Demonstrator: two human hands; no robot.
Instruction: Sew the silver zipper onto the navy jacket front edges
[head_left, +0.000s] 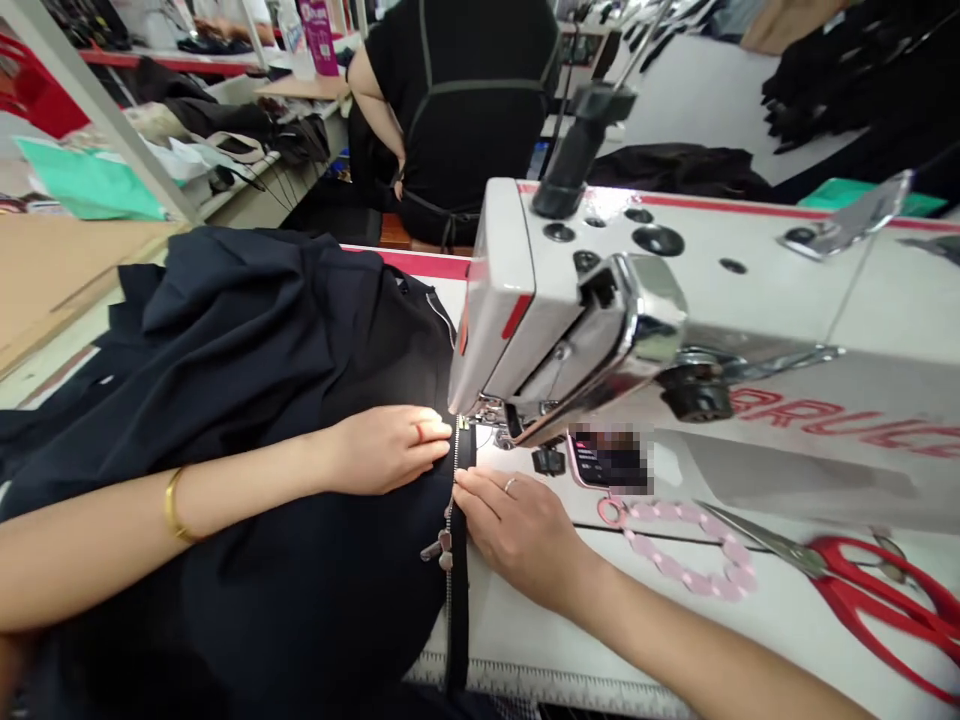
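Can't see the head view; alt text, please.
A person's left hand rests on dark fabric and the right hand touches the zipper along its edge, at a white sewing machine. Red-handled scissors and a phone lie to the right.

I see bright light pooling under the sewing machine mid-frame, glare on its white top, dark cloth sinking almost to black at lower left, and blocky pixels over the phone.

The cloth is coloured dark navy, and the zipper tape black, with silvery teeth. The sewing machine is painted white, marked by red lettering. On the white worktop, scissors handles are seen in red and a bead chain in pale pink.
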